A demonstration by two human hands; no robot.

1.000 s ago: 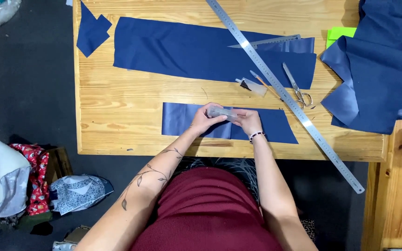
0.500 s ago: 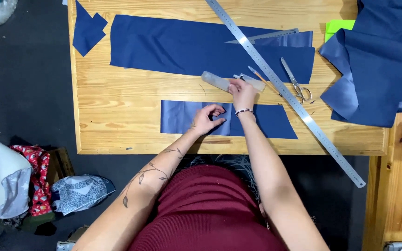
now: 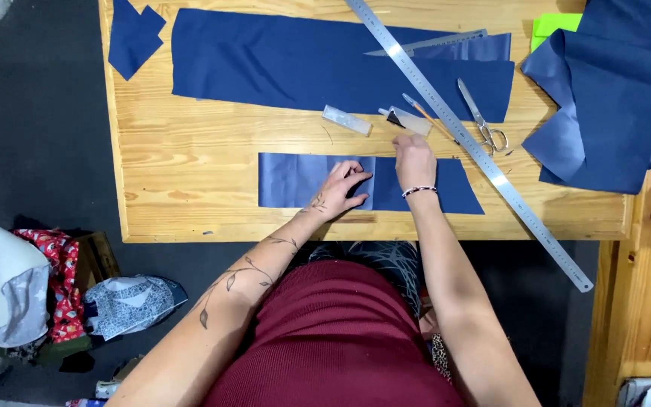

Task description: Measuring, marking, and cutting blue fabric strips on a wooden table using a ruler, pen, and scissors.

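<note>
Your two hands rest on a small blue fabric strip (image 3: 295,179) near the front edge of a wooden table (image 3: 190,151), seen from above.

Your own forearms cover the middle of the strip, and the far ends of the large blue fabric piece (image 3: 288,60) and the long metal ruler (image 3: 461,128) are cut off by the top edge. Whether your right hand (image 3: 414,160) actually touches the small wedge-shaped thing (image 3: 408,120) just beyond its fingertips cannot be told. Your left hand (image 3: 343,188) lies loosely open, fingers curled a little, pressing on the strip and gripping nothing. Your right hand is flat on the strip, fingers stretched forward, holding nothing. Scissors (image 3: 482,119) lie beside the ruler.
</note>
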